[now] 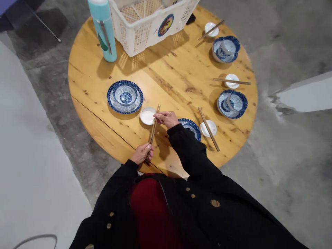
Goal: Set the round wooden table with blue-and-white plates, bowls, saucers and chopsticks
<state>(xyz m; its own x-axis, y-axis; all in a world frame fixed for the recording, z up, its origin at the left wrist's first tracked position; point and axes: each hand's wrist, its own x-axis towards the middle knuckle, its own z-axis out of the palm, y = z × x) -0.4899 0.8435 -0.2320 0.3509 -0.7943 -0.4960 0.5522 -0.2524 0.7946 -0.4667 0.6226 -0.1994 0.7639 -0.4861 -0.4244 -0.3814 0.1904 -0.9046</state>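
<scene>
A pair of wooden chopsticks (153, 130) is held between my two hands, slanting above the near part of the round table. My left hand (142, 153) is closed around their lower end. Higher up, my right hand (167, 118) pinches them near the other end. Just left of the right fingertips sits a small white dish (147, 116), partly behind the chopsticks. Beyond it, a blue-and-white plate (111, 102) carries a patterned bowl (125, 95). Another blue-rimmed plate (196, 128) is partly hidden by my right sleeve.
Along the right stand small white dishes with chopsticks (209, 129) laid across them, and stacked blue-and-white bowls (220, 103). At the back are a white plastic basket (137, 38) and a turquoise bottle (106, 38). The wooden table (166, 79) has a seam at its near left.
</scene>
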